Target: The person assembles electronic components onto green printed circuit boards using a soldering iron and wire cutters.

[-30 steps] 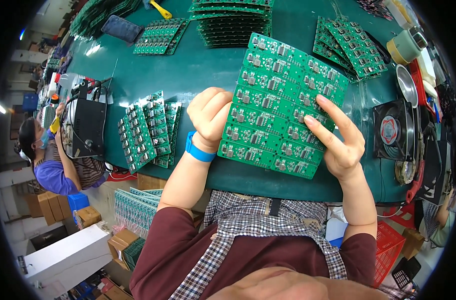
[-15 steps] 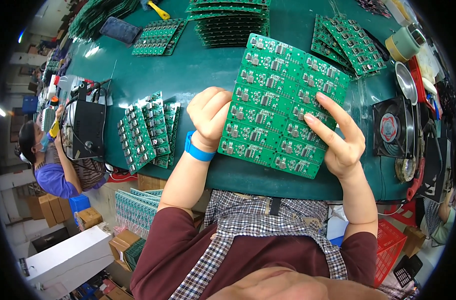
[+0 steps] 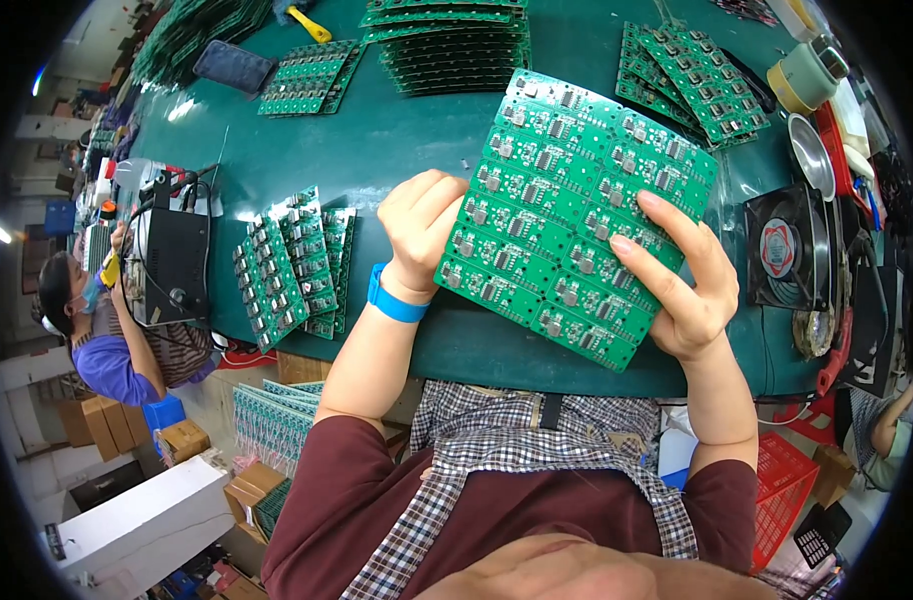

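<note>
A green circuit board panel [image 3: 567, 210], with rows of chips and small square parts, is held tilted above the near part of the table. My left hand [image 3: 422, 225], a blue band on its wrist, is closed at the panel's left edge, with its fingertips partly hidden behind it. At the right edge my right hand [image 3: 692, 275] grips the panel. Two of its fingers lie over the components and the rest are out of sight underneath.
Left on the green table [image 3: 407, 135] lie fanned circuit boards [image 3: 277, 265] and a black box [image 3: 172, 262]. A tall board stack [image 3: 455, 60] stands behind, more boards [image 3: 702, 85] far right. A fan [image 3: 782, 250] and metal bowl [image 3: 812, 155] sit right. A co-worker [image 3: 117, 340] works at left.
The panel has turned slightly clockwise, its lower right corner dropping a little. My right hand has shifted slightly right with it, and my left hand keeps its hold.
</note>
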The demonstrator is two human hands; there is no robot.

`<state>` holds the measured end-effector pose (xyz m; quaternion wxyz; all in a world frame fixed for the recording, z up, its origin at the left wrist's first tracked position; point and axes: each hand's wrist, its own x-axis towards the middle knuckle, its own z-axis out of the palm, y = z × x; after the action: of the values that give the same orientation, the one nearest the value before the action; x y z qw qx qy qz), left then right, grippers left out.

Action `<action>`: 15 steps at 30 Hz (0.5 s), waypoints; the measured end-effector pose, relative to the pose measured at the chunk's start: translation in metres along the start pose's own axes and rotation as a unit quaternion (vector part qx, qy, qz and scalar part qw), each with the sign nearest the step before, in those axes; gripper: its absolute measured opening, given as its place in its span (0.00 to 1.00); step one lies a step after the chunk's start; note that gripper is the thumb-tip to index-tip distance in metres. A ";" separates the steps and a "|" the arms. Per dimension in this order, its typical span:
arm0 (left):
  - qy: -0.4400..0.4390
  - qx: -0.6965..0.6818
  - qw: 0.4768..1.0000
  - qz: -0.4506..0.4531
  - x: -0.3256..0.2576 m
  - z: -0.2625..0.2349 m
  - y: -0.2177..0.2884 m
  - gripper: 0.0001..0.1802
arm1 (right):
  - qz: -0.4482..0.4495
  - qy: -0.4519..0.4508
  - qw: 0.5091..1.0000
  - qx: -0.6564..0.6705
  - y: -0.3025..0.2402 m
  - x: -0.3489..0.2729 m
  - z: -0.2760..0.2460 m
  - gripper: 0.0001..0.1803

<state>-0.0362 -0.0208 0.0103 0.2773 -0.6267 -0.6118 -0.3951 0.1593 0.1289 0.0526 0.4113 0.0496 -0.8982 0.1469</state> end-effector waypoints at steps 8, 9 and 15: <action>0.001 0.002 1.000 -0.011 -0.002 -0.002 0.000 0.10 | -0.015 0.004 1.000 0.009 -0.001 -0.001 0.002 0.22; 0.005 0.003 1.000 -0.011 0.000 -0.002 0.001 0.11 | -0.016 0.006 1.000 0.012 -0.001 -0.001 0.002 0.22; 0.017 0.001 1.000 -0.006 0.000 -0.001 0.000 0.11 | -0.013 0.015 1.000 0.012 0.002 -0.002 0.004 0.22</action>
<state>-0.0365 -0.0217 0.0106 0.2863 -0.6157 -0.6111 -0.4069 0.1569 0.1294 0.0481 0.4256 0.0644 -0.8895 0.1532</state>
